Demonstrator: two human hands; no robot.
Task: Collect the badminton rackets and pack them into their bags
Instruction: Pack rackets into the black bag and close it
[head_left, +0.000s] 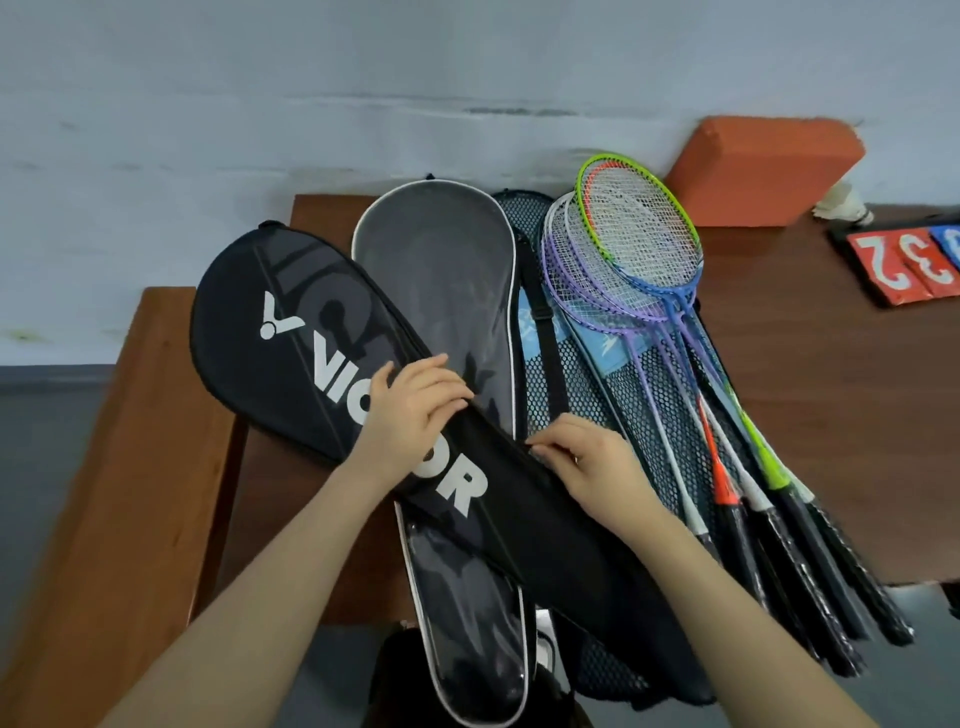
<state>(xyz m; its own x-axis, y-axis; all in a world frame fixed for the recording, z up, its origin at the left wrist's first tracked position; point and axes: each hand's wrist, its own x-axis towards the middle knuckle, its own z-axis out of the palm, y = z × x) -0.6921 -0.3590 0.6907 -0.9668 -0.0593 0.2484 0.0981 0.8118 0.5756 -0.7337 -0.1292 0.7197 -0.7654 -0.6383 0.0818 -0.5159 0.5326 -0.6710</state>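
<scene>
Both hands work the black fabric racket bag with white lettering, lying across the brown wooden table. The left hand lies flat on it, grasping nothing; the right hand pinches its upper edge, probably the zipper. Right of that grip, the fanned coloured rackets overhang the table's edge; a bump could tip them off.

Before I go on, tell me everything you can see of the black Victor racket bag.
The black Victor bag is a racket-shaped soft cover, fabric by its look, with white lettering and logo. It lies diagonally, head end upper left, handle end toward lower right, across the grey bag on the wooden table. The left hand presses on its middle; the right hand pinches its upper edge. What it contains cannot be seen.
</scene>
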